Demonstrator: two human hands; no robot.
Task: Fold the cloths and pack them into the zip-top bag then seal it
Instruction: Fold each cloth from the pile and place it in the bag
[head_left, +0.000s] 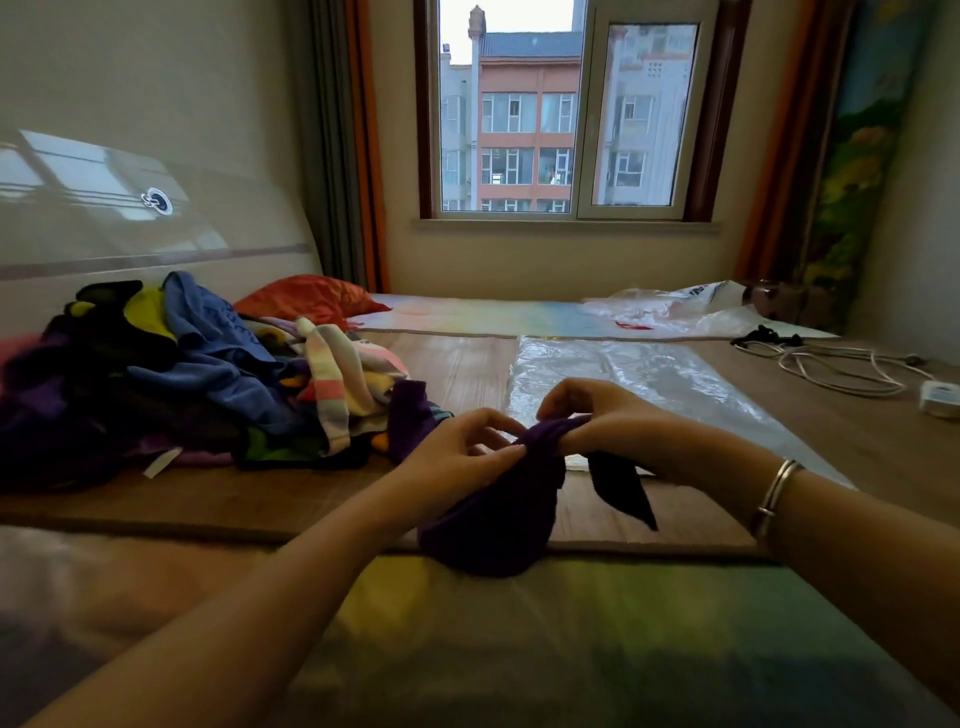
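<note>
Purple cloth (498, 525) hangs bunched between both hands just above the near edge of the brown mat (447, 364), one dark corner dangling to the right. Her left hand (457, 457) pinches the gathered top edge with thumb and fingertips; her right hand (592, 421), bracelet (774, 493) on the wrist, curls round the same bunch from the other side. Nothing is folded flat yet, I'd say.

Just beyond the hands lies the clear zip-top bag (649, 379), flat on the mat. To the left sits the heap of unfolded cloths (208, 374), close to her left hand. Farther back right, a white cable (831, 369) and another plastic bag (675, 306), then the window (561, 114).

My worry: a wadded cloth folds lumpy, and bulky bundles could keep the zip from closing. The slippery bag may also slide when she stuffs it.
</note>
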